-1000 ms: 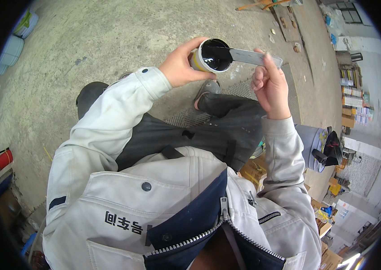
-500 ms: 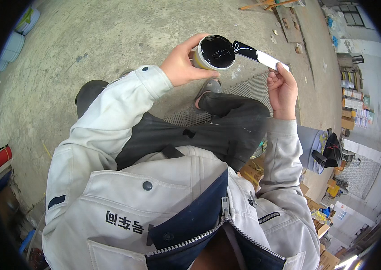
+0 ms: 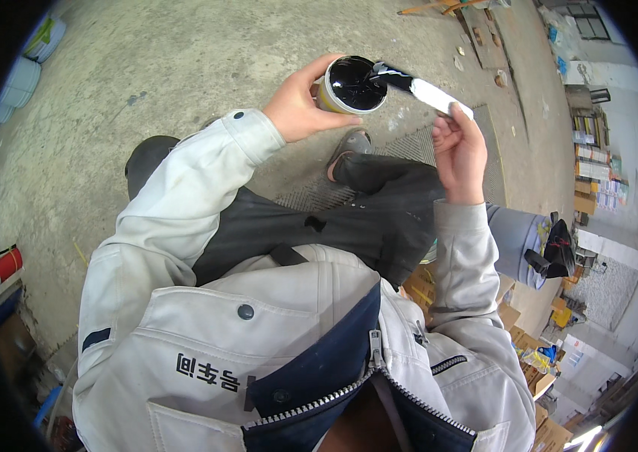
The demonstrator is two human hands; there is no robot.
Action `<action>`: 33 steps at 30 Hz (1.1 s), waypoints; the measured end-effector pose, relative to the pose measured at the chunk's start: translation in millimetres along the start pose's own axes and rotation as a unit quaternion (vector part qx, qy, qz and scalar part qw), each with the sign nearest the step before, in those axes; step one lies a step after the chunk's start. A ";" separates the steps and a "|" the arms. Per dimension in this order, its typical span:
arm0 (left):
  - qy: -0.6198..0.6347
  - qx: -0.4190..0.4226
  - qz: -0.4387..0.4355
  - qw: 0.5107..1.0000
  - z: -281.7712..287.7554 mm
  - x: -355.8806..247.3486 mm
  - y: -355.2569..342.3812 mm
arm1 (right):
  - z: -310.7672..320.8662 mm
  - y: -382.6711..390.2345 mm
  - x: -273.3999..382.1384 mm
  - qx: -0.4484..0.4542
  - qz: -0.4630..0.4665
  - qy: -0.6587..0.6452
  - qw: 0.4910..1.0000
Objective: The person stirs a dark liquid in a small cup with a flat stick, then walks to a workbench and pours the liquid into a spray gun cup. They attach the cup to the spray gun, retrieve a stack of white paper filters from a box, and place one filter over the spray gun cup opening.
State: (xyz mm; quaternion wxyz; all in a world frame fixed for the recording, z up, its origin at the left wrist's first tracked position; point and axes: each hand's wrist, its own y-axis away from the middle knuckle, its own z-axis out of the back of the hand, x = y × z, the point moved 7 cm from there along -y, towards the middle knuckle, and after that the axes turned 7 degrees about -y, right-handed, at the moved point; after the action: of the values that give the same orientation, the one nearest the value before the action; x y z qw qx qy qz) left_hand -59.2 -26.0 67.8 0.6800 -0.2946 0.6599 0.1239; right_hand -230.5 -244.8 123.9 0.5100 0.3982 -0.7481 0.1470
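My left hand grips a small round tub with a pale rim, a yellow band and glossy black, thick liquid inside. My right hand holds a flat spatula by its outer end, between thumb and fingers. The spatula's far half is coated in black and its tip lies over the tub's right side; whether it touches the liquid is hard to tell. Below the tub are my dark trouser legs and a grey sandal.
Concrete floor with a ridged mat. Plastic buckets stand upper left, a red fire extinguisher left. A grey bucket with dark items is by my right arm. Shelves, cardboard boxes and wooden boards occupy the right.
The spatula came out of the tub rightward, showing a black-coated end, then moved back left over the tub. My left hand raised the tub slightly and shifted it left in the last half second.
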 end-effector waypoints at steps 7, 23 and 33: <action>-0.026 0.017 -0.012 0.999 -5.1 2.5 -2.5 | -41.7 9.9 -16.7 0.151 -0.068 -0.098 0.981; -0.014 0.017 -0.012 1.000 -4.2 3.9 1.4 | 9.1 2.3 19.6 0.012 0.029 0.040 0.999; -0.044 0.066 0.002 0.997 -8.5 6.1 0.5 | -3.3 8.6 42.5 0.026 0.128 0.175 0.976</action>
State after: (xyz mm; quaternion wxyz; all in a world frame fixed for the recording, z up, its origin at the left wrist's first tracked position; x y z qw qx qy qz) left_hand -65.9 -31.7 62.1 0.7262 -0.2421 0.6366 0.0940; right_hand -241.7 -256.2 164.4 0.5996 0.2802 -0.6878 0.2983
